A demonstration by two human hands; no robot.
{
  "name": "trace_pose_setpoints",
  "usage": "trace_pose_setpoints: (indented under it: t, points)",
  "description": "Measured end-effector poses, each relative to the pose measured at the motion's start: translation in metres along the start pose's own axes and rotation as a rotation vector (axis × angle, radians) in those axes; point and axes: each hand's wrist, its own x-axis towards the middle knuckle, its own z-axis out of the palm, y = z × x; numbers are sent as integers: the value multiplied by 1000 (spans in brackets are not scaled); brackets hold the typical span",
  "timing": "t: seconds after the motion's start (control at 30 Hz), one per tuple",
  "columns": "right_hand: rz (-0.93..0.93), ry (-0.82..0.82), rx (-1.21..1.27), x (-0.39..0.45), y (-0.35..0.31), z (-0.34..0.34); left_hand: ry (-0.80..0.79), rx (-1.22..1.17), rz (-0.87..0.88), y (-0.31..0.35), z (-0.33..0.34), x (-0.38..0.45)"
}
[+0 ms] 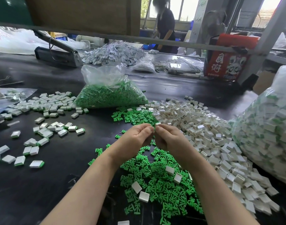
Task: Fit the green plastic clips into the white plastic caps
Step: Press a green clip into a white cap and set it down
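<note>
In the head view, both hands meet at the centre of the frame above a dark table (61, 172). The right hand (169, 139) has its fingers curled and pinches a small white cap (158, 124) at its fingertips; only a corner of the cap shows, so its long axis cannot be told. The left hand (135, 138) is also curled, its fingertips touching the right hand's; a sliver of green shows between them, but whether it grips a clip cannot be told. Below the hands, at the lower centre, lies a loose heap of green clips (160, 181), small flat forked pieces lying every way, with a few white caps on top. To the right, a broad heap of white caps (208, 135) runs from the middle of the frame down to the lower right; they are small rectangular boxes, some with the open side up. At the left of the frame, finished pieces (46, 104), white with a green edge showing at one end, are scattered flat and point in no common direction. At the upper centre, a clear plastic bag (109, 90) sits slumped and holds more green clips. At the right edge, a second, larger clear bag (265, 127) is packed with white-and-green pieces. In the upper right stands a red box (226, 62) with white characters on it.
</note>
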Motion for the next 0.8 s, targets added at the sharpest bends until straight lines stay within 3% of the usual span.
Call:
trace_pose_setpoints:
  t: [0.37,0.63,0.8]
  points:
    - [58,-164,-110,-6,-8,-8,-100,81,-123,-4,-9,-2]
    - [100,-231,-61,-8,-9,-10,-146,214,-102,-4,-14,-4]
    - [79,-166,-60,-4,-7,-5,-71,145,-101,-7,-9,-2]
